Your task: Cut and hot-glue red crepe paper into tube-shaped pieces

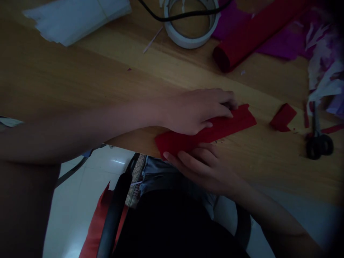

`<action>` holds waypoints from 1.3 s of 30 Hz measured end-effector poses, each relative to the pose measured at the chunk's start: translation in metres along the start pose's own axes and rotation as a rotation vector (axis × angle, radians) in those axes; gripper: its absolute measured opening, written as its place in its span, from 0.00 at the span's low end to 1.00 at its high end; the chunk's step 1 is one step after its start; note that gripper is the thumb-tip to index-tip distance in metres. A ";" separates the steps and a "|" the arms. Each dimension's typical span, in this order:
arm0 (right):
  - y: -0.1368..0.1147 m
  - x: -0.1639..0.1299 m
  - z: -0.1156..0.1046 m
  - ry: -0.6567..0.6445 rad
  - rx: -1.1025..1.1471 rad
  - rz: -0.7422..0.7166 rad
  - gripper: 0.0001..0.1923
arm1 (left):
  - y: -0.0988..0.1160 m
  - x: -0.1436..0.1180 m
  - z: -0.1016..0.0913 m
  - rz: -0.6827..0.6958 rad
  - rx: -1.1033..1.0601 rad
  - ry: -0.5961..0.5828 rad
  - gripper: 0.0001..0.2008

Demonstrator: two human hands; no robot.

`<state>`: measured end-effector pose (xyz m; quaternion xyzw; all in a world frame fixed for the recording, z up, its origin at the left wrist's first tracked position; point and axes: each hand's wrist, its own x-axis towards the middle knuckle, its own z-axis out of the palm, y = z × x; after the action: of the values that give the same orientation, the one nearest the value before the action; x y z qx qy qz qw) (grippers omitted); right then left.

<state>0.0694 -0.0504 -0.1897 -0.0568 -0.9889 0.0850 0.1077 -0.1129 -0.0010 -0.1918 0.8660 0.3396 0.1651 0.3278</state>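
Observation:
A long, flat folded piece of red crepe paper (223, 129) lies slantwise near the front edge of the wooden table (80, 71). From above, my left hand (201, 109) bears down on its far side, fingers bent and thumb on the paper. My right hand (199, 163) is at the near edge, with its fingers curled against the paper and the fingertips close to the left end. Part of the paper is covered by both hands. To the right lies a small folded red piece (285, 117), touched by neither hand.
Black-handled scissors (318, 143) rest at the right. At the back are a red paper roll (255, 36), magenta paper (282, 46), a tape roll (192, 42) under a black cable (185, 16), and a white paper bundle (80, 21). Torn scraps (322, 68) are heaped far right.

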 end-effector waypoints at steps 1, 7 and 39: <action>0.000 0.002 0.001 -0.001 0.011 -0.013 0.16 | 0.001 0.000 0.000 0.000 0.006 0.002 0.21; -0.004 0.006 0.003 -0.050 0.084 -0.002 0.17 | 0.001 -0.001 -0.002 -0.007 -0.019 0.001 0.21; 0.091 -0.067 -0.033 0.325 0.803 1.138 0.09 | 0.014 -0.009 0.025 -0.483 -0.231 0.139 0.24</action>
<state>0.1498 0.0351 -0.1884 -0.5319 -0.6696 0.4760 0.2051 -0.1003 -0.0262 -0.2013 0.7035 0.5368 0.1786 0.4301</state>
